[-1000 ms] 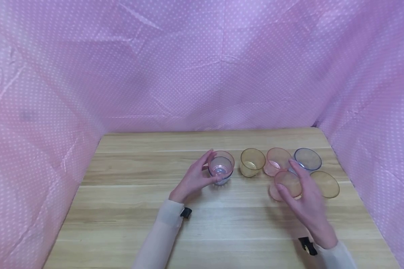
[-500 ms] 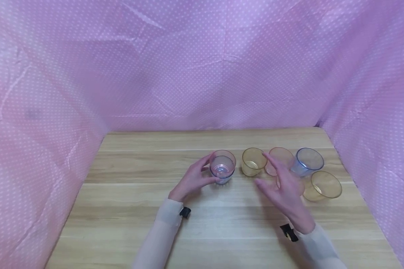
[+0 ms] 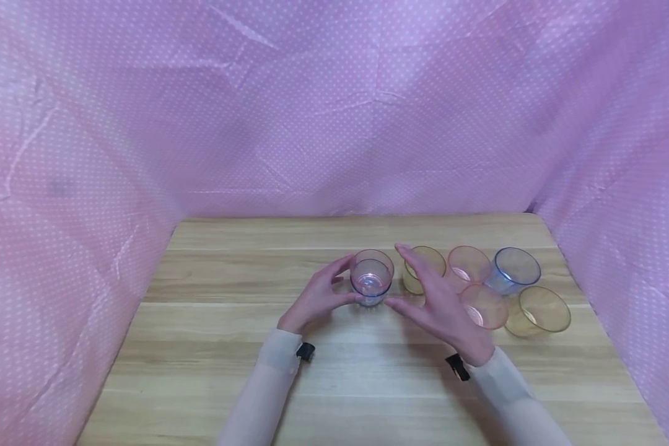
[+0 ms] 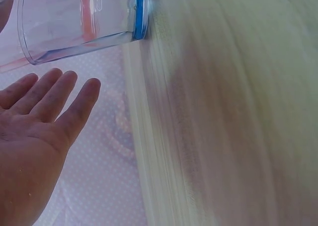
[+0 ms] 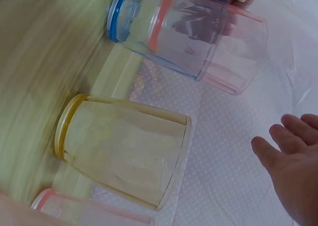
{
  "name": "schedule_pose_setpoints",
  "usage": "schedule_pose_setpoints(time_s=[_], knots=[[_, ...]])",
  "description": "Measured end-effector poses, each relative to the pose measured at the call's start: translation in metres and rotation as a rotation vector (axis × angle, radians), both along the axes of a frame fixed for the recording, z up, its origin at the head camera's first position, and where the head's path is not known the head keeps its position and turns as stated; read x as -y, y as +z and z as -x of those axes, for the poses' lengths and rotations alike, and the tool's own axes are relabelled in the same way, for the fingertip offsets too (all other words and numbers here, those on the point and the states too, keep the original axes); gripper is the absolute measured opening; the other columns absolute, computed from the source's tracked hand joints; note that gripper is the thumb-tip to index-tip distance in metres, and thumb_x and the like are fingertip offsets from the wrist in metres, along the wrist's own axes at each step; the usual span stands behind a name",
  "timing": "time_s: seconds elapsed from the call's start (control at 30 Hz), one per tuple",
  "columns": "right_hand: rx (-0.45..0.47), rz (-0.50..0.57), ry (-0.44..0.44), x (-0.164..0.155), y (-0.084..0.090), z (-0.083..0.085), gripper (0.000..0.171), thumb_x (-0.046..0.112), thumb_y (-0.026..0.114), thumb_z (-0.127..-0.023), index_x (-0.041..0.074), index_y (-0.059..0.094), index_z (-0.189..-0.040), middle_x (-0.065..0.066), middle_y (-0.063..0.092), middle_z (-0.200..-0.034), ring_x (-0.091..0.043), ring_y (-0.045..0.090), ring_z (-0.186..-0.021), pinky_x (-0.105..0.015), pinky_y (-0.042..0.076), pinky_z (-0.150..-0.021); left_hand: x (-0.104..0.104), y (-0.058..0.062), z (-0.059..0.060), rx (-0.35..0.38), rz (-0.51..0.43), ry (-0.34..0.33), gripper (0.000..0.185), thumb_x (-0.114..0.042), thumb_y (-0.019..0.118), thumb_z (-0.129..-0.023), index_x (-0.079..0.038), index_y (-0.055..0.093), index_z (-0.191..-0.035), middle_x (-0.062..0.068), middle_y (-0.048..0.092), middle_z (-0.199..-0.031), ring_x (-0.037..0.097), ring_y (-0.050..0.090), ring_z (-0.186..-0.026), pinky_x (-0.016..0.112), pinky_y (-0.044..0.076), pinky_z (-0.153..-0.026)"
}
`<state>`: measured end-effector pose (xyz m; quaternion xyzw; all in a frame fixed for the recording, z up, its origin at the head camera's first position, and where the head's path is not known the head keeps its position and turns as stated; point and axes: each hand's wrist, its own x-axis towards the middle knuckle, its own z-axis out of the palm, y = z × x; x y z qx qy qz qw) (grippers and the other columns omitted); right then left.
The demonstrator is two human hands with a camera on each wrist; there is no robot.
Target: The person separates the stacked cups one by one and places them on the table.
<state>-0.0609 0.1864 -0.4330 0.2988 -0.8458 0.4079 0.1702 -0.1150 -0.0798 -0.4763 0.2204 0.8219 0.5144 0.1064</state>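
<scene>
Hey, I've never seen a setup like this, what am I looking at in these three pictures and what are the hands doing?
There is no machine here: a person works with two bare hands at a wooden table inside pink dotted cloth. The wide picture comes from a camera on the head; the two close-ups come from cameras on each wrist.

The left hand curls round a stack of two nested clear cups, a pink one inside a blue one.

The right hand is open, fingers spread, beside the stack and holding nothing.

Five single cups stand to its right: a yellow cup, a pink cup, a blue cup, another pink cup and another yellow cup.
</scene>
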Motion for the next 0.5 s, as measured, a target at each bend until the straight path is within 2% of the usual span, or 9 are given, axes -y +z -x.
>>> schedule_pose_setpoints(time_s=[0.1,0.2,0.4,0.5], knots=[[0.009,-0.069,0.012,0.003,0.001,0.005,0.101,0.025,0.092,-0.079,0.004,0.035,-0.160,-0.018,0.043,-0.160,-0.037,0.042,-0.146,-0.039,0.034,-0.123,0.000,-0.001,0.000,-0.005,-0.001,-0.001,0.090,-0.023,0.090,-0.082,-0.014,0.043,-0.158,0.005,0.049,-0.158,0.020,0.044,-0.145,0.038,0.045,-0.116],[0.018,-0.107,0.022,0.006,0.000,0.010,0.105,0.024,0.094,-0.076,0.002,0.034,-0.160,-0.021,0.043,-0.159,-0.040,0.042,-0.145,-0.051,0.038,-0.120,0.001,-0.002,0.000,-0.005,0.000,-0.002,0.090,-0.025,0.091,-0.082,-0.015,0.043,-0.158,0.004,0.048,-0.158,0.019,0.044,-0.145,0.037,0.045,-0.116],[0.091,-0.150,0.016,0.011,0.000,0.020,0.107,0.027,0.093,-0.078,0.002,0.031,-0.161,-0.022,0.042,-0.160,-0.040,0.044,-0.144,-0.057,0.042,-0.116,0.003,-0.003,0.003,-0.013,0.020,-0.008,0.091,-0.032,0.091,-0.081,-0.017,0.044,-0.158,0.001,0.048,-0.158,0.017,0.044,-0.145,0.038,0.045,-0.116],[0.133,-0.162,0.014,0.012,-0.001,0.025,0.107,0.027,0.092,-0.079,0.002,0.029,-0.162,-0.023,0.041,-0.160,-0.041,0.045,-0.143,-0.057,0.042,-0.115,0.005,-0.001,0.005,-0.009,0.038,-0.010,0.091,-0.031,0.090,-0.082,-0.017,0.043,-0.158,0.002,0.047,-0.159,0.018,0.043,-0.146,0.039,0.044,-0.116]])
